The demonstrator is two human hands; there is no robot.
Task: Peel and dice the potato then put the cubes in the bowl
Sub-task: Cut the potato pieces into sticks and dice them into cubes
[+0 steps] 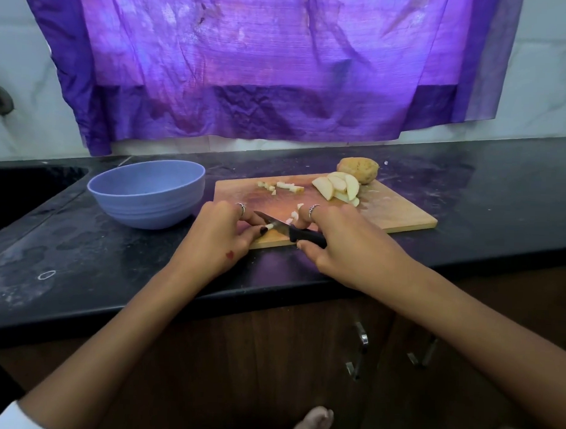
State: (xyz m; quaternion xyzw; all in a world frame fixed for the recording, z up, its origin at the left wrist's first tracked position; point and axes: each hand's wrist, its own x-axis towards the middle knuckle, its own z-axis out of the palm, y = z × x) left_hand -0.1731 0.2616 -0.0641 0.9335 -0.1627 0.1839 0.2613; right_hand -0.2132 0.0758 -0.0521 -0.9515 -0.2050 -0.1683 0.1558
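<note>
Head view first: I see my right hand wrapped round the black handle of a knife, fingers curled tight on it; the blade runs from that hand toward the left and slightly away from me, its tip near my left hand. That left hand sits on the near left corner of the wooden cutting board, fingers bent, thumb and fingertips pinching a small pale potato strip right under the blade; the strip's long axis I cannot tell, too little of it shows. A few cut cubes lie loose near the far edge of the board, well apart from the hands; two more bits lie just beside my right forefinger. Potato slices are stacked at the far right of the board, leaning on each other; behind them a whole unpeeled potato lies with its long axis running left to right, touching the board's far edge. A blue bowl stands upright on the black counter, just left of the board.
</note>
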